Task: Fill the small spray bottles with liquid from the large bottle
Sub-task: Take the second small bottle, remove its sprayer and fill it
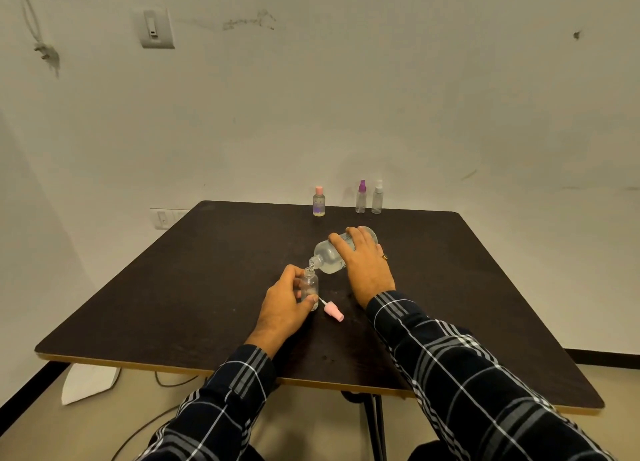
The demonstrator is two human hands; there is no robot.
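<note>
Small spray bottle [309,287] stands uncapped on a dark table [207,287], gripped by the left hand [284,304]. Right hand [363,263] grasps the large clear bottle [329,256] — tilted, its mouth touching the small bottle's opening. Pink spray cap [333,311] lies just beside.

Hidden and unclear parts

The right hand [363,263] covers much of the large bottle [327,259]; its label is unreadable. The left hand [284,304] hides the small bottle's [309,287] near-left side. Liquid level inside: cannot tell.
</note>
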